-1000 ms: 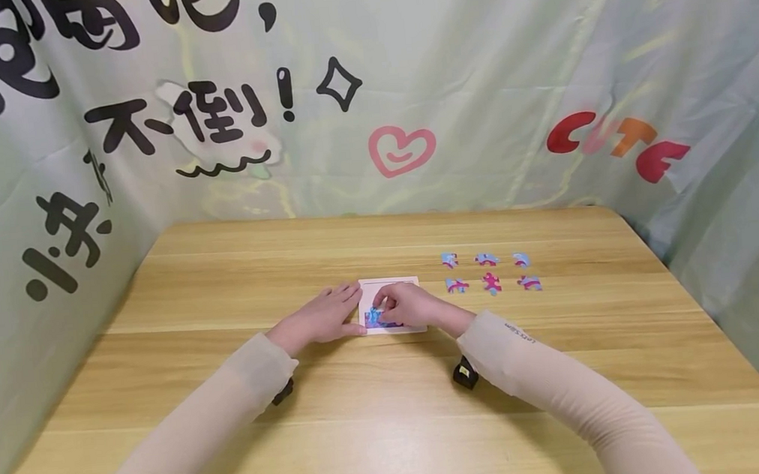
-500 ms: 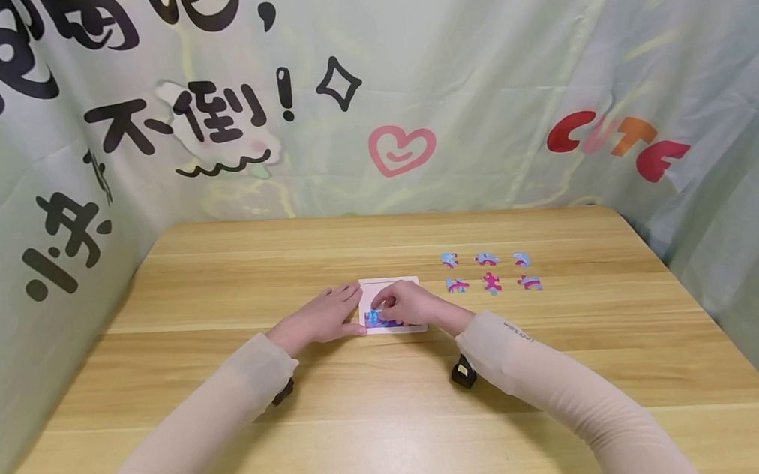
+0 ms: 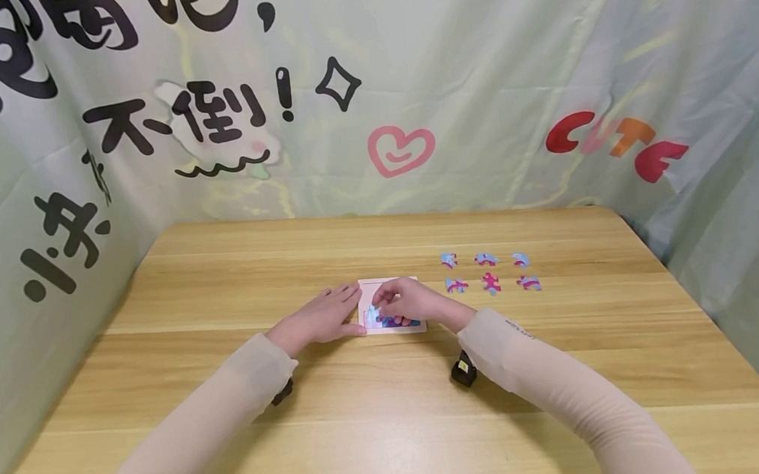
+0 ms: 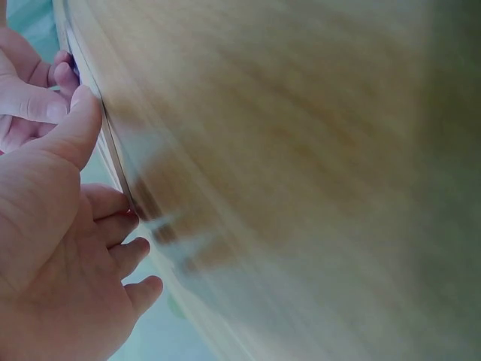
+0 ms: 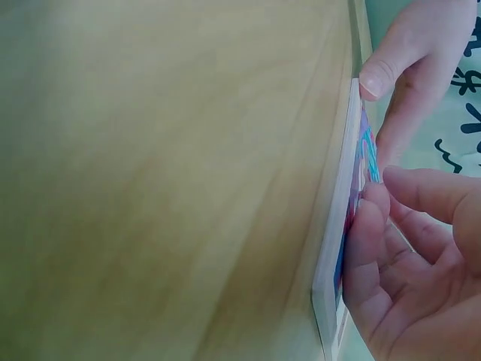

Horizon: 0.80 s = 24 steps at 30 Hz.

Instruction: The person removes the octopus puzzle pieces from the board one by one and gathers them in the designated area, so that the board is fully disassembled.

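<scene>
In the head view a small jigsaw puzzle in a white frame (image 3: pixel 361 308) lies on the table, its lower part filled with blue and purple picture pieces. My left hand (image 3: pixel 324 315) rests at the frame's left side, fingers extended and thumb at the lower left corner. Over the puzzle, my right hand (image 3: pixel 413 299) has curled fingers and pinches a blue puzzle piece (image 5: pixel 370 156) low in the frame; the fingertips cover much of it. The right wrist view shows the frame's edge (image 5: pixel 338 207) from the side, with my right fingers against the picture.
Several loose pink-and-blue puzzle pieces, among them a mostly pink one (image 3: pixel 491 282), lie in two rows right of the frame. The wooden table (image 3: pixel 396 431) reaches back to a printed curtain (image 3: pixel 495 91), which also hangs along both sides.
My right hand shifts slightly at the puzzle, its fingers lifting and turning a little, and more of the picture's lower right shows. My left hand stays put; the loose pieces have not moved.
</scene>
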### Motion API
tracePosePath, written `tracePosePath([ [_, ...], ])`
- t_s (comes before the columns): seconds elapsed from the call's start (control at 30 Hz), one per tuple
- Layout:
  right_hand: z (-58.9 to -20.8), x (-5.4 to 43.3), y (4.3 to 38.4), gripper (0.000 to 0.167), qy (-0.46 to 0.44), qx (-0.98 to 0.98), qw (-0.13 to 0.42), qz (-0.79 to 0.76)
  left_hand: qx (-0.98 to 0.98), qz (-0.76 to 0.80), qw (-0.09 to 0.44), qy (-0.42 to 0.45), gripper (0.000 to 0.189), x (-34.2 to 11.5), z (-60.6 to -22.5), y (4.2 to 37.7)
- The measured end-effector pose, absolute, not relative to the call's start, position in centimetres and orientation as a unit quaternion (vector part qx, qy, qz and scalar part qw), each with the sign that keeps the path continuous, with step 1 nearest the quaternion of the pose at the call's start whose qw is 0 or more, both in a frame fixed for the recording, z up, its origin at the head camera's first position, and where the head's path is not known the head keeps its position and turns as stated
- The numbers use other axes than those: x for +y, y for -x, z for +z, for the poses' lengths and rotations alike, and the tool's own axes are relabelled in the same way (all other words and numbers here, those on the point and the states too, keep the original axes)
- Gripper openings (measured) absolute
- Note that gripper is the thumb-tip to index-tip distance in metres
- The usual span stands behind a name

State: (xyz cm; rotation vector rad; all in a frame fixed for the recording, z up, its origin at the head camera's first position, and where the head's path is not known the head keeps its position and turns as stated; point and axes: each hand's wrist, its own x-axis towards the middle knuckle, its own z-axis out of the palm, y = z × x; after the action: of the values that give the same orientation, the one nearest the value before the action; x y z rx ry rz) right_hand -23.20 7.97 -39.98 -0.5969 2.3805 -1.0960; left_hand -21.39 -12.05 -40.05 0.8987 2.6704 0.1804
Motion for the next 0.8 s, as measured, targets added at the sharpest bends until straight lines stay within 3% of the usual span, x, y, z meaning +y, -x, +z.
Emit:
tracePosePath([
  [0.3, -39.92, 7.81, 23.04, 0.019, 0.191, 0.867, 0.225, -0.402, 0.934, 0.062, 0.159, -0.314, 0.079, -12.02, -40.13, 21.44],
  [0.8, -40.07, 8.04, 23.2, 0.015, 0.159, 0.854, 0.233, -0.438, 0.936, 0.058, 0.165, -0.307, 0.079, -11.93, -39.96, 21.38],
])
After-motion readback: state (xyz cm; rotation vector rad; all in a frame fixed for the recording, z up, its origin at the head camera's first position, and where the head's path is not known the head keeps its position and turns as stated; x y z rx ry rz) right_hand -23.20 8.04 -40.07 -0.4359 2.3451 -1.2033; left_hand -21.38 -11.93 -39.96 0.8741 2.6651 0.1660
